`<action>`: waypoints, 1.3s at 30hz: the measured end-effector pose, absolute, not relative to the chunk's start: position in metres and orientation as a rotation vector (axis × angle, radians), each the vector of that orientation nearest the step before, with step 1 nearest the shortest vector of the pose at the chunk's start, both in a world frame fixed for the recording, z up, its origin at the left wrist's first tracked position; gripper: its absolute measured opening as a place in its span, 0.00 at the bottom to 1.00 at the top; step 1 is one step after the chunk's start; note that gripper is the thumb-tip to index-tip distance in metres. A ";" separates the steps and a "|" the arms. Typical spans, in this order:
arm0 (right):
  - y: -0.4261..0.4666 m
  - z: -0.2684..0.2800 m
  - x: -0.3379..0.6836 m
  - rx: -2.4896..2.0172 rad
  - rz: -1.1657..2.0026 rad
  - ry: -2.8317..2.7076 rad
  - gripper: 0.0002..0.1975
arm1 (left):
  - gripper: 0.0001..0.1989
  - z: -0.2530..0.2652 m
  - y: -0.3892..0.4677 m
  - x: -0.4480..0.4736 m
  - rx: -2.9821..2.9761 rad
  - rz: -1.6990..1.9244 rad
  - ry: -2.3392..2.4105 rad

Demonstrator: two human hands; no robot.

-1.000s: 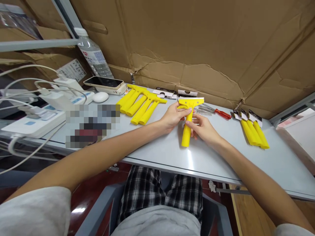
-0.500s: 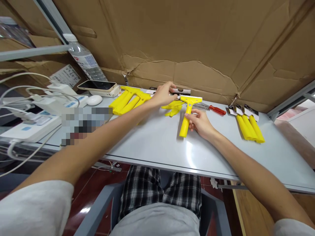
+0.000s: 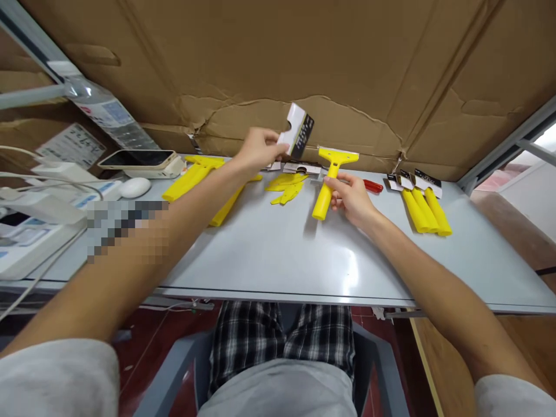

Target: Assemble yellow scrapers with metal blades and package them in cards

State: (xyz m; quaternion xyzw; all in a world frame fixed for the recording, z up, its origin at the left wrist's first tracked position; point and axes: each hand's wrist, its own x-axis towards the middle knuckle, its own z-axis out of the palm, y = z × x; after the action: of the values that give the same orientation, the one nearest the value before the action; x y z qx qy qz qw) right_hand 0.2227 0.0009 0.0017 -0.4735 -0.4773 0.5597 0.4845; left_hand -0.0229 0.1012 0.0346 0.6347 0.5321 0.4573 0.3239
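Note:
My left hand (image 3: 262, 148) pinches a black and white card sleeve (image 3: 297, 131) by its lower left edge, raised above the back of the table. The sleeve has a round notch on its left side. In my right hand (image 3: 353, 197) is a yellow scraper (image 3: 329, 188), gripped by its handle with the wide head tilted up and away from me. Flat yellow plastic pieces (image 3: 287, 186) lie between the hands, with another card (image 3: 302, 168) behind them. More yellow scrapers (image 3: 191, 178) rest on the left, partly hidden by my left forearm.
Scrapers with cards on their heads (image 3: 420, 209) lie at the right. A red-handled screwdriver (image 3: 372, 186) is behind my right hand. At the left are a phone (image 3: 138, 158), a white mouse-shaped object (image 3: 134, 187), a power strip (image 3: 26, 246) with cables and a bottle (image 3: 108, 110). Cardboard (image 3: 278, 52) stands behind.
My left hand has picked up a card sleeve from the back of the table and lifted it. The right hand still holds the scraper, now raised slightly. The view has shifted.

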 end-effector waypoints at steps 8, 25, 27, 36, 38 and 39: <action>0.000 -0.003 0.218 -1.163 1.304 -1.151 0.34 | 0.11 0.006 0.003 -0.020 1.593 0.913 1.208; -0.012 0.001 0.221 -1.013 1.513 -1.447 0.35 | 0.15 0.005 -0.001 -0.021 1.513 1.071 1.039; -0.013 0.004 0.224 -1.028 1.540 -1.523 0.35 | 0.21 0.007 -0.001 -0.024 1.490 1.014 0.978; -0.011 0.007 0.225 -1.097 1.384 -1.450 0.38 | 0.26 0.000 0.003 -0.027 1.587 0.913 0.921; -0.010 0.007 0.225 -1.122 1.354 -1.383 0.40 | 0.25 -0.002 0.005 -0.027 1.596 0.949 0.956; -0.009 0.007 0.225 -1.131 1.339 -1.359 0.40 | 0.24 -0.003 0.005 -0.026 1.592 0.963 0.967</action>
State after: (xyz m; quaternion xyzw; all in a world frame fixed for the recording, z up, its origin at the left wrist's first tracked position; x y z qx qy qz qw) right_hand 0.2248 -0.0090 0.0071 -0.4566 -0.5485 0.5406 0.4455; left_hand -0.0264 0.0054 -0.0033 0.6580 0.3996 0.3980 0.4989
